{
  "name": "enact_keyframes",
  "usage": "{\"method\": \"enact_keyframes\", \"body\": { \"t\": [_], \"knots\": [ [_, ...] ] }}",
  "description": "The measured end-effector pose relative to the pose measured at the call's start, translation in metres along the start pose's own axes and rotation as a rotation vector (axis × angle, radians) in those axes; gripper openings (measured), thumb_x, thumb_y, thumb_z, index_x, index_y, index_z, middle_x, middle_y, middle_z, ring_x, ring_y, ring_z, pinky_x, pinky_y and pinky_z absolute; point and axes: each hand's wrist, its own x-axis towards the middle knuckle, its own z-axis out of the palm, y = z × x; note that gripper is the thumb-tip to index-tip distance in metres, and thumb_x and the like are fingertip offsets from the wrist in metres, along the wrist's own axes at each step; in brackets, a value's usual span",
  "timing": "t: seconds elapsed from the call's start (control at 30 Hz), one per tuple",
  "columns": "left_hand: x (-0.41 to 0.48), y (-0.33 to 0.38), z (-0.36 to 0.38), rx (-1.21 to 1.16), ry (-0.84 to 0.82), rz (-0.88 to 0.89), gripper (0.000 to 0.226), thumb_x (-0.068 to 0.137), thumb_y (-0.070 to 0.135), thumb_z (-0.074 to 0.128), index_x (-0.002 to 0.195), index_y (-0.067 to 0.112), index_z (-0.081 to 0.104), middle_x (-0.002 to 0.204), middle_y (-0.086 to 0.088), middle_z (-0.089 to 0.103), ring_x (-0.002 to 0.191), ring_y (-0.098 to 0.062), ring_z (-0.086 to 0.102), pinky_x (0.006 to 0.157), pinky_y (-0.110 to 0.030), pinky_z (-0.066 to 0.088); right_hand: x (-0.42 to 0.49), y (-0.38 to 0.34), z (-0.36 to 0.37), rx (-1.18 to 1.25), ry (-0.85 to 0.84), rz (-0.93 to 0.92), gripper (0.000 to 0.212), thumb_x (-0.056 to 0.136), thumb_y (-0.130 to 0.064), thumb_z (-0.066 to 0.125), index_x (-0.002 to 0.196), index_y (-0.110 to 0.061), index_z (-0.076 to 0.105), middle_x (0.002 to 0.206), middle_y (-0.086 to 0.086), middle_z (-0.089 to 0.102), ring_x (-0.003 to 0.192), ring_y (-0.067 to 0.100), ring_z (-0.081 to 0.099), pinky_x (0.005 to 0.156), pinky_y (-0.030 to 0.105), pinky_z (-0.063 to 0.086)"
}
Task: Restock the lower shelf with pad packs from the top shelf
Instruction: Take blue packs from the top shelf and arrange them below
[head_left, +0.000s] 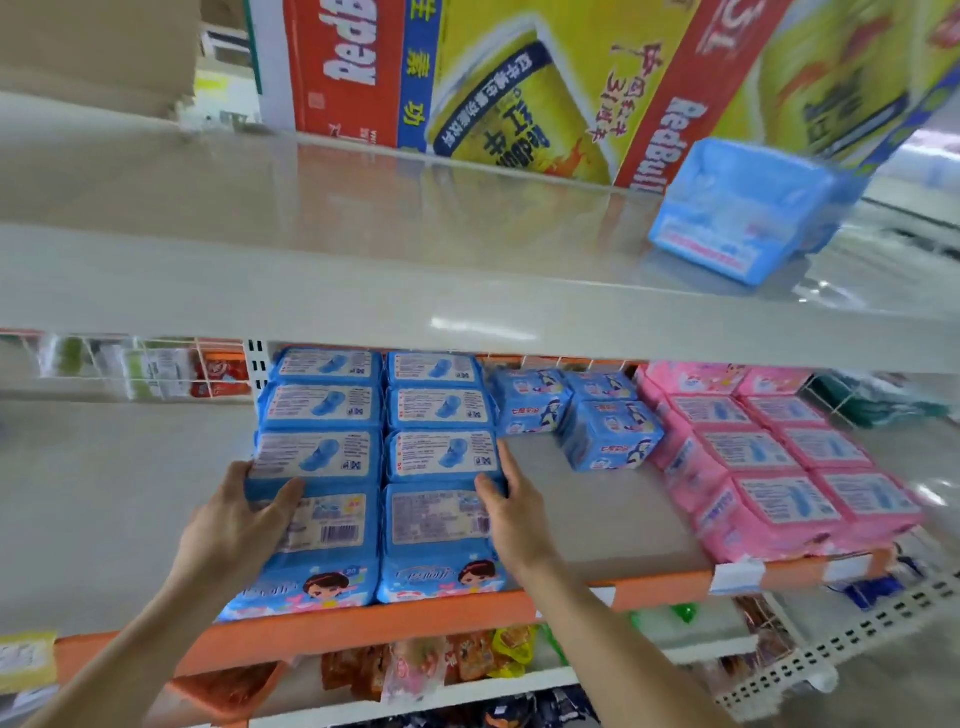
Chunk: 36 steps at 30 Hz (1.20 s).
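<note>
Two rows of blue pad packs (379, 410) run front to back on the lower shelf (363, 626), which has an orange front edge. My left hand (239, 519) grips the front left pack (322, 551) from its left side, thumb laid over the top. The front right pack (441, 540) is held by my right hand (514, 512) from its right side, thumb on top. Both packs rest on the shelf at its front edge, side by side. One more blue pad pack (748, 213) lies tilted on the top shelf (363, 306), far right.
Red Bull cartons (519, 88) stand at the back of the top shelf. Smaller blue packs (582, 415) and rows of pink packs (769, 467) fill the lower shelf's right part. Bare shelf lies left of the blue rows. Snack bags (457, 665) sit on the shelf below.
</note>
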Motion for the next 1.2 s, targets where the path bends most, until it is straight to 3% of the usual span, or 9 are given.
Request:
{"method": "enact_keyframes", "body": {
  "t": [0.13, 0.23, 0.4, 0.6, 0.77, 0.83, 0.9, 1.03, 1.2],
  "knots": [
    [0.001, -0.001, -0.004, -0.029, -0.011, -0.026, 0.052, 0.074, 0.062, 0.063, 0.104, 0.021, 0.052, 0.085, -0.011, 0.065, 0.073, -0.033, 0.061, 0.062, -0.039, 0.045, -0.001, -0.002, -0.001, -0.025, -0.021, 0.039, 0.056, 0.102, -0.030, 0.047, 0.153, -0.041, 0.027, 0.066, -0.010, 0.064, 0.053, 0.005, 0.057, 0.052, 0.025, 0.048],
    [0.016, -0.004, -0.003, -0.057, -0.080, -0.146, 0.052, 0.083, 0.057, 0.071, 0.108, 0.017, 0.050, 0.093, -0.012, 0.067, 0.079, -0.031, 0.066, 0.077, -0.045, 0.055, -0.001, -0.007, -0.001, -0.080, -0.036, 0.040, 0.056, 0.101, -0.033, 0.045, 0.153, -0.045, 0.026, 0.058, -0.010, 0.059, 0.051, 0.001, 0.055, 0.053, 0.024, 0.048],
    [0.025, -0.006, -0.002, -0.052, -0.116, -0.209, 0.051, 0.082, 0.057, 0.072, 0.106, 0.019, 0.048, 0.101, -0.015, 0.068, 0.082, -0.031, 0.068, 0.081, -0.045, 0.057, -0.004, -0.015, -0.002, -0.092, -0.043, 0.025, 0.053, 0.103, -0.032, 0.043, 0.152, -0.044, 0.024, 0.069, -0.008, 0.063, 0.050, -0.002, 0.057, 0.052, 0.016, 0.046],
    [0.000, 0.010, -0.008, -0.010, -0.082, -0.092, 0.032, 0.092, 0.048, 0.065, 0.098, 0.022, 0.047, 0.075, 0.001, 0.064, 0.062, -0.021, 0.063, 0.054, -0.031, 0.044, -0.006, -0.015, -0.009, -0.090, -0.084, -0.021, 0.049, 0.105, -0.026, 0.044, 0.144, -0.048, 0.024, 0.080, -0.013, 0.065, 0.050, -0.002, 0.056, 0.051, 0.017, 0.044],
    [0.019, 0.012, -0.027, -0.225, -0.154, -0.268, 0.059, 0.086, 0.049, 0.072, 0.123, 0.009, 0.048, 0.110, -0.012, 0.066, 0.087, -0.027, 0.066, 0.073, -0.038, 0.054, 0.019, -0.013, -0.017, 0.109, -0.132, 0.025, 0.036, 0.101, -0.015, 0.055, 0.132, -0.030, 0.047, 0.124, -0.002, 0.065, 0.089, -0.001, 0.071, 0.069, 0.019, 0.056],
    [0.030, 0.016, -0.032, -0.318, -0.194, -0.275, 0.079, 0.086, 0.051, 0.071, 0.145, 0.011, 0.035, 0.129, -0.005, 0.056, 0.092, -0.023, 0.065, 0.074, -0.037, 0.053, 0.035, -0.014, -0.017, 0.230, -0.133, 0.067, 0.033, 0.102, -0.013, 0.051, 0.133, -0.023, 0.048, 0.128, 0.007, 0.064, 0.104, 0.017, 0.069, 0.084, 0.033, 0.057],
    [0.037, 0.023, -0.030, -0.426, -0.258, -0.252, 0.085, 0.088, 0.044, 0.071, 0.154, 0.018, 0.024, 0.133, 0.000, 0.053, 0.082, -0.016, 0.066, 0.062, -0.031, 0.052, 0.050, -0.016, -0.016, 0.306, -0.147, 0.102, 0.039, 0.103, -0.013, 0.046, 0.142, -0.012, 0.043, 0.132, 0.018, 0.061, 0.113, 0.036, 0.064, 0.093, 0.049, 0.053],
    [0.045, 0.021, -0.017, -0.487, -0.331, -0.202, 0.056, 0.084, 0.032, 0.079, 0.131, 0.032, 0.048, 0.108, -0.002, 0.074, 0.073, -0.019, 0.076, 0.053, -0.030, 0.058, 0.063, -0.014, -0.008, 0.321, -0.203, 0.113, 0.038, 0.104, -0.018, 0.046, 0.141, -0.012, 0.046, 0.127, 0.019, 0.065, 0.104, 0.034, 0.069, 0.083, 0.046, 0.058],
    [0.054, 0.015, -0.012, -0.404, -0.348, -0.142, 0.054, 0.079, 0.040, 0.083, 0.126, 0.036, 0.057, 0.099, 0.004, 0.077, 0.081, -0.022, 0.077, 0.066, -0.038, 0.062, 0.070, -0.006, -0.002, 0.310, -0.213, 0.076, 0.038, 0.103, -0.015, 0.048, 0.140, -0.011, 0.047, 0.124, 0.016, 0.067, 0.105, 0.035, 0.069, 0.087, 0.049, 0.056]
  ]
}}
